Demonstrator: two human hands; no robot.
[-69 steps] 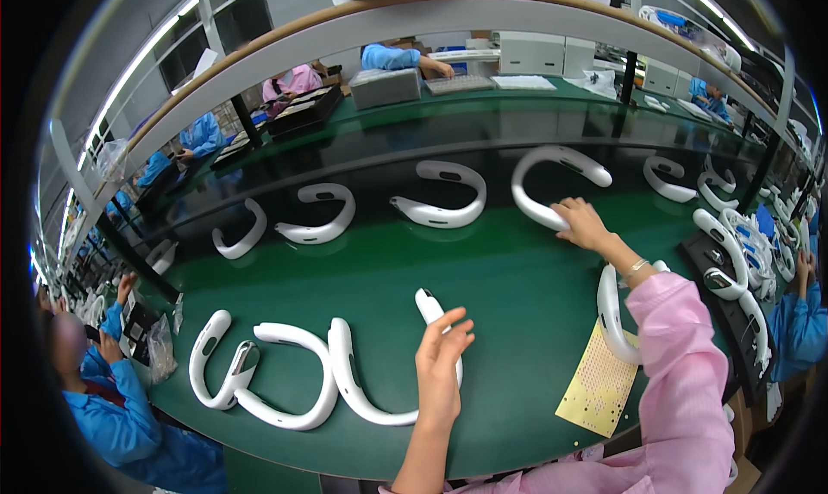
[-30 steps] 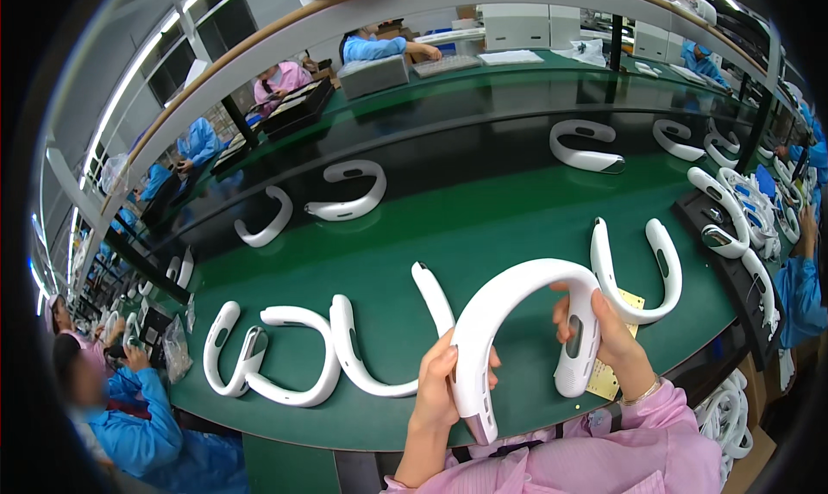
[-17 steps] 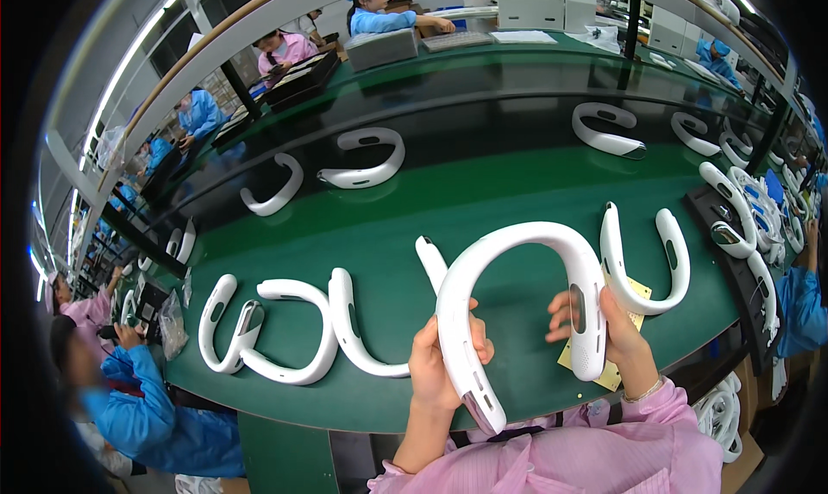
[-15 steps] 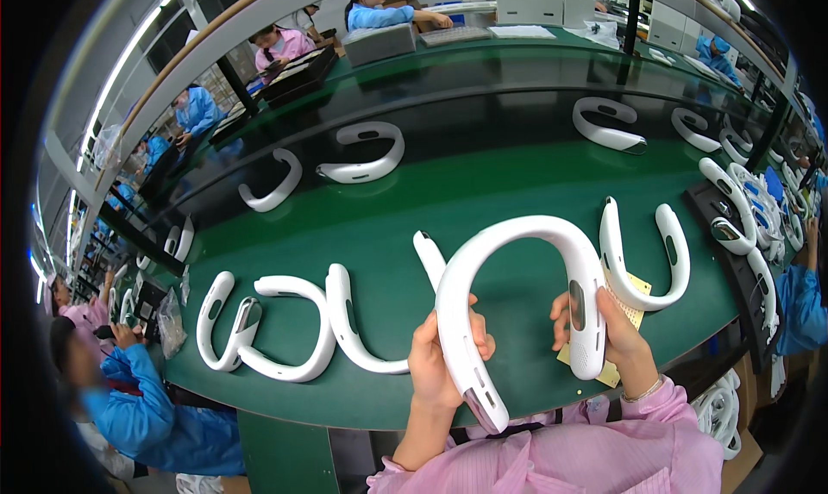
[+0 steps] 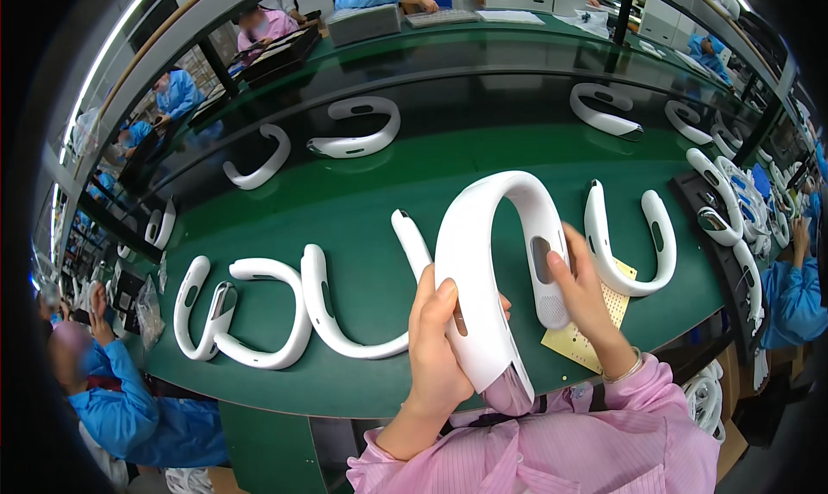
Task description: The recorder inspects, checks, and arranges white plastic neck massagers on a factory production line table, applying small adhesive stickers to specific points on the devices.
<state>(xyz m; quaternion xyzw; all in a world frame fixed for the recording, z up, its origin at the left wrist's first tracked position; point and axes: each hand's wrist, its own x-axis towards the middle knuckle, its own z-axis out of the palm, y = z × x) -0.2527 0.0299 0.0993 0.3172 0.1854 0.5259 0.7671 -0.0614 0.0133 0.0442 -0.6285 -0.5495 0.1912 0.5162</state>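
A white U-shaped neckband device is held up in front of me with its bend at the top. My left hand is closed around its left arm, thumb on the outer face near an oval opening. That arm's end has a shiny, see-through-looking tip. My right hand grips the other arm, with the thumb beside a dark oval panel and fingers partly hidden behind. Behind my left hand lies another white neckband, partly covered. To the right of my right hand rests a further neckband over a yellow perforated sheet.
More white neckbands lie at left on the green table, and several stand along its back. At right, a black tray carries neckbands and cables. A person in blue sits at the left edge. Others work beyond a dark partition.
The held neckband has turned so its left arm's broad face shows more. My right thumb has come onto its inner side by the oval panel. The whole view has shifted slightly.
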